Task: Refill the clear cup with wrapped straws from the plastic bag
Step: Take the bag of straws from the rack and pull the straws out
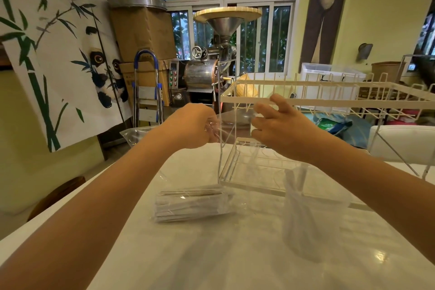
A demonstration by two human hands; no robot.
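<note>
A clear plastic bag lies on the white table with a bundle of paper-wrapped straws inside it. Thin clear film from the bag rises toward my hands. My left hand is pinched shut on that film above the table's far side. My right hand holds the film's other edge, its upper fingers spread. The film stretches between them. The clear cup stands at the right front, below my right forearm, with a few wrapped straws in it; it looks blurred.
A clear acrylic box stands on the table just below and behind my hands. A white wire rack spans the right side at hand height. Beyond the table are a coffee roaster, a stepladder and cardboard boxes.
</note>
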